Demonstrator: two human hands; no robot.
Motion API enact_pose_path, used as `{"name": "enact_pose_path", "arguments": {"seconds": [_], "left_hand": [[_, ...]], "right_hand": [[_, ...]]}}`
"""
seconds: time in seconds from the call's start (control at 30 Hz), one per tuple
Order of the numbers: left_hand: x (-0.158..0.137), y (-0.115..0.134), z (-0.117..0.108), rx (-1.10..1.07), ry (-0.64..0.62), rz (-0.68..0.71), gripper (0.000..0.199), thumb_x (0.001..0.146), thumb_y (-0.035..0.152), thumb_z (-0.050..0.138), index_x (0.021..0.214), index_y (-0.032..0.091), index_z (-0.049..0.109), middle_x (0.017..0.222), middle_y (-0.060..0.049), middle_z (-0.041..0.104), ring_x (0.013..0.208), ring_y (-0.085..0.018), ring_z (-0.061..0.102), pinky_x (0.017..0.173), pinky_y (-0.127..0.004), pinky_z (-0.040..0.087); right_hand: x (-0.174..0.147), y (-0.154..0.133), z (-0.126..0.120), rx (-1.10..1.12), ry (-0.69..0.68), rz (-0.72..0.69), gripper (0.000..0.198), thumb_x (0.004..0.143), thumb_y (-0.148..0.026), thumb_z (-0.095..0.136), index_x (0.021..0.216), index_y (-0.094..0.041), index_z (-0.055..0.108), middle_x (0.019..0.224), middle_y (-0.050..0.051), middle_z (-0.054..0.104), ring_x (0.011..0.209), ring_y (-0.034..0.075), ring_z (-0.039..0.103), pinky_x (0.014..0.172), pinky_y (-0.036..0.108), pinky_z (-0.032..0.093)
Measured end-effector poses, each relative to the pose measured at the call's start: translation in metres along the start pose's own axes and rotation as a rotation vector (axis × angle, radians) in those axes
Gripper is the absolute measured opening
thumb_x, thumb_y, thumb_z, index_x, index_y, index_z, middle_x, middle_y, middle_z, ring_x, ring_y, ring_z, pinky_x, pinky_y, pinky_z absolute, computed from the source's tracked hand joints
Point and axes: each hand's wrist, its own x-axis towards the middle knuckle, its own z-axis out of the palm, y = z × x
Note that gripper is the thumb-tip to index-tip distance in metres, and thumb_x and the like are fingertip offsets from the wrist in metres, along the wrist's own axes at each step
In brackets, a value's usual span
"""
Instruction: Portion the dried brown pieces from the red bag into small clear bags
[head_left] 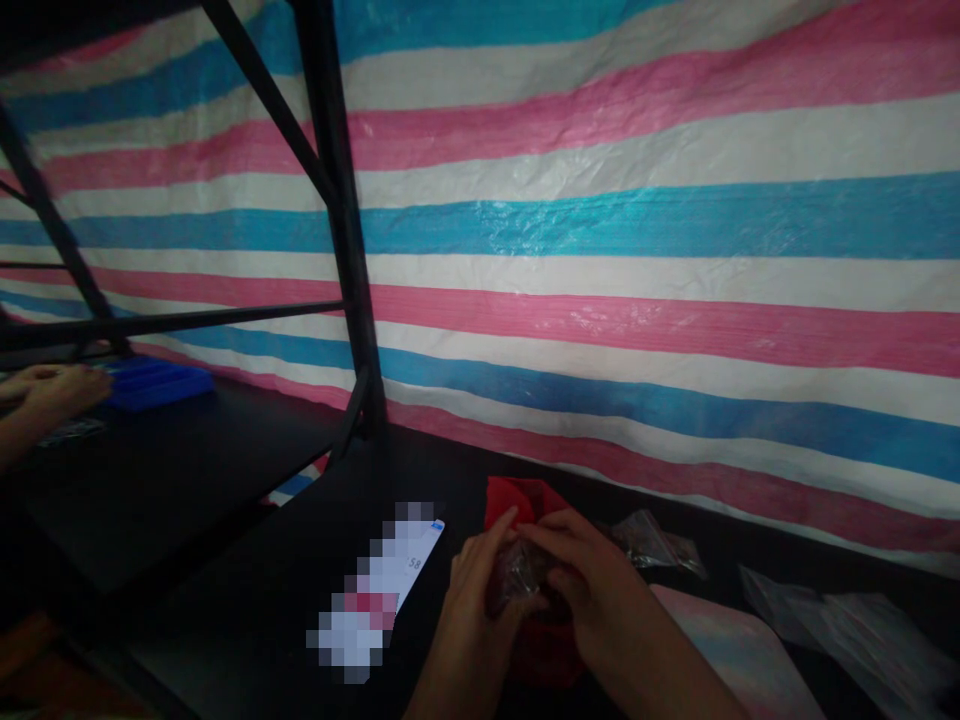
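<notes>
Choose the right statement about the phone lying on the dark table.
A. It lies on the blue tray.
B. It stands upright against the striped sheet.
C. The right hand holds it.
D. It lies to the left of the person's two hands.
D: the phone lies flat on the dark table, left of the left hand and right hand, which meet over a small clear bag in front of something red.

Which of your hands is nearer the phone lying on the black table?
Left. The left hand sits just right of the phone, fingers on a small clear bag. The right hand is farther right, on the other side of that bag, in front of the red container.
</notes>
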Motion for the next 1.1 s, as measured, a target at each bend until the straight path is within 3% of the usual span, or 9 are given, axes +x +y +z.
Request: {"name": "enact_pose_path", "arguments": {"seconds": [0.13, 0.3, 0.5, 0.7, 0.83, 0.93, 1.1], "left_hand": [[-0.004, 0.004, 0.003, -0.063, -0.043, 0.003, 0.068, 0.075, 0.02, 0.073, 0.142, 0.029, 0.065, 0.145, -0.009, 0.068, 0.137, -0.033, 0.061, 0.116, -0.05, 0.048], [-0.006, 0.009, 0.002, -0.298, -0.058, 0.008, 0.064, 0.08, 0.029, 0.08, 0.141, 0.028, 0.063, 0.144, -0.008, 0.071, 0.136, -0.031, 0.064, 0.112, -0.043, 0.054], [-0.002, 0.009, 0.002, -0.458, 0.01, -0.021, 0.065, 0.076, 0.022, 0.084, 0.138, 0.029, 0.062, 0.139, -0.006, 0.074, 0.131, -0.028, 0.068, 0.109, -0.036, 0.057], [-0.003, 0.018, -0.006, -0.374, 0.185, 0.041, 0.061, 0.078, 0.031, 0.084, 0.134, 0.026, 0.06, 0.129, -0.008, 0.077, 0.12, -0.028, 0.074, 0.103, -0.04, 0.061], [-0.01, 0.019, -0.009, -0.285, 0.295, 0.09, 0.06, 0.081, 0.04, 0.084, 0.135, 0.028, 0.059, 0.133, -0.008, 0.074, 0.121, -0.028, 0.073, 0.102, -0.039, 0.061], [-0.016, 0.02, -0.004, -0.291, 0.191, 0.058, 0.059, 0.08, 0.039, 0.085, 0.133, 0.028, 0.062, 0.128, -0.007, 0.076, 0.12, -0.028, 0.074, 0.1, -0.037, 0.061], [-0.016, 0.02, 0.005, -0.123, -0.054, -0.072, 0.053, 0.081, 0.03, 0.077, 0.134, 0.028, 0.067, 0.129, -0.007, 0.076, 0.122, -0.029, 0.072, 0.104, -0.04, 0.058]], "right_hand": [[0.001, -0.007, -0.006, -0.079, 0.104, 0.019, 0.057, 0.078, 0.001, 0.051, 0.122, -0.026, 0.075, 0.13, 0.006, 0.071, 0.121, 0.021, 0.066, 0.107, 0.034, 0.048], [0.001, -0.016, -0.012, -0.115, 0.139, -0.124, 0.043, 0.08, 0.003, 0.046, 0.095, -0.026, 0.074, 0.113, 0.003, 0.075, 0.106, 0.018, 0.069, 0.097, 0.03, 0.051], [0.002, -0.022, -0.008, -0.118, 0.196, -0.227, 0.041, 0.092, -0.004, 0.044, 0.103, -0.028, 0.075, 0.117, 0.001, 0.077, 0.112, 0.016, 0.07, 0.101, 0.029, 0.05], [0.001, -0.016, -0.016, -0.074, 0.344, -0.074, 0.028, 0.094, -0.018, 0.054, 0.112, -0.028, 0.073, 0.121, 0.005, 0.076, 0.112, 0.022, 0.071, 0.1, 0.036, 0.052], [-0.002, 0.001, -0.008, -0.157, 0.112, 0.067, 0.033, 0.088, -0.007, 0.051, 0.101, -0.025, 0.075, 0.107, 0.005, 0.079, 0.101, 0.022, 0.073, 0.091, 0.033, 0.052], [-0.002, 0.008, 0.0, -0.289, -0.019, 0.145, 0.037, 0.081, 0.0, 0.052, 0.096, -0.023, 0.077, 0.105, 0.006, 0.08, 0.097, 0.022, 0.074, 0.085, 0.032, 0.05], [-0.003, 0.007, -0.006, -0.56, -0.007, 0.237, 0.048, 0.071, 0.007, 0.049, 0.096, -0.022, 0.079, 0.111, 0.01, 0.078, 0.111, 0.028, 0.07, 0.094, 0.038, 0.045]]}}
